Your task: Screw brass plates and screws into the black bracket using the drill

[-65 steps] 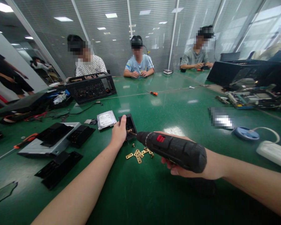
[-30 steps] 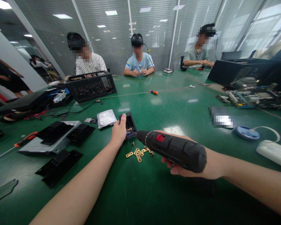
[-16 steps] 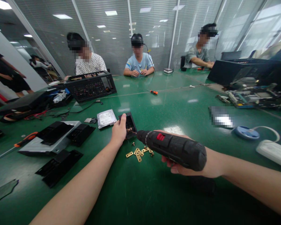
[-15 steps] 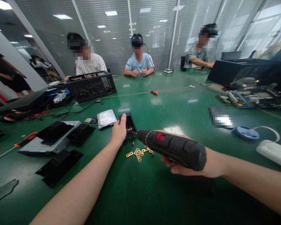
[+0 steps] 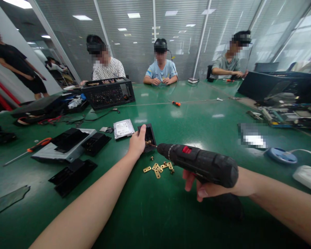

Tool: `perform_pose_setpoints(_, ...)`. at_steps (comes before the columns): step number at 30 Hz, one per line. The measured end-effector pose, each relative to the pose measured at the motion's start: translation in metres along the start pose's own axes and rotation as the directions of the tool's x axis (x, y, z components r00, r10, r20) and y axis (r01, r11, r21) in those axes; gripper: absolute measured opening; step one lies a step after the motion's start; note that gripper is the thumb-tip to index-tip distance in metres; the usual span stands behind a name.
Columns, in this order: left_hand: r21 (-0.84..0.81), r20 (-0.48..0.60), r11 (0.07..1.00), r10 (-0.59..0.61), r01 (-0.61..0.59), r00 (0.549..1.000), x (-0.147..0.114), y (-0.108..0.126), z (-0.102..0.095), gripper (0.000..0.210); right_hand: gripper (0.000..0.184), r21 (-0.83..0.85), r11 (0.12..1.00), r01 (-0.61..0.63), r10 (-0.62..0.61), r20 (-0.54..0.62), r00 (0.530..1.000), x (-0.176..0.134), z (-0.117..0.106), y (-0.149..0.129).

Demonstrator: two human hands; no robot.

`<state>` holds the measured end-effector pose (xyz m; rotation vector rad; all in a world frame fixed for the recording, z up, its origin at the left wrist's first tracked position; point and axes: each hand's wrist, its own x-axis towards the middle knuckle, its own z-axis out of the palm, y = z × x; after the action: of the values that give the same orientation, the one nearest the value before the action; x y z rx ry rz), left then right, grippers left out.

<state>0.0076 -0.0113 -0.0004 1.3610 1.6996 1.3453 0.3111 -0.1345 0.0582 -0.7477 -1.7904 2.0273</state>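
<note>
Glass partition [image 5: 134, 24]: behind three seated people [image 5: 160, 69].
Tabletop [image 5: 197, 121]: green, glossy, bearing a computer case [image 5: 107, 94] (farther off) and a hard drive [image 5: 123, 129].
Drill [image 5: 204, 164]: in the right hand [image 5: 215, 190], whose fingers wrap it more loosely than a moment ago; driving seems paused.
Black box [image 5: 149, 132]: fingers of the left hand [image 5: 138, 141] grip it, near the hard drive; bit [image 5: 153, 145] pointing in.
Brass plates [image 5: 159, 168]: loose on the tabletop.
Screw [image 5: 152, 158]: between plates and box.

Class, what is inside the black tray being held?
In the black tray, gold-coloured pieces show at the near end; the left hand covers part of its left side.
</note>
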Motion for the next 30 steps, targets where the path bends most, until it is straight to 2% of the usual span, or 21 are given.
perform_pose_setpoints(4,0.079,-0.016,0.997,0.022,-0.020,1.000,-0.002,0.002,0.000,0.079,0.046,0.087,0.996,0.006,-0.002,-0.048,0.999,0.003,0.013,0.005)
perform_pose_setpoints(9,0.096,-0.016,0.995,0.020,-0.018,1.000,-0.003,0.005,0.000,0.081,0.046,0.375,0.925,0.060,0.007,-0.176,0.984,0.011,0.043,0.010)
perform_pose_setpoints(15,0.086,-0.030,0.996,0.002,0.001,1.000,-0.005,0.007,-0.001,0.077,0.044,0.256,0.966,0.019,0.031,-0.187,0.982,0.011,0.054,0.005)
perform_pose_setpoints(23,0.023,-0.018,1.000,-0.003,0.003,1.000,-0.001,-0.001,-0.003,0.079,0.051,0.223,0.974,0.027,0.007,-0.151,0.989,0.015,0.051,0.017)
perform_pose_setpoints(27,0.007,0.010,1.000,-0.017,0.017,1.000,-0.002,-0.002,-0.004,0.077,0.046,0.284,0.959,-0.019,0.035,-0.052,0.998,0.016,0.046,0.020)
perform_pose_setpoints(30,-0.041,0.031,0.999,-0.014,0.015,0.999,-0.003,-0.001,-0.004,0.072,0.050,0.273,0.962,0.014,-0.026,0.038,0.999,0.016,0.037,0.034)
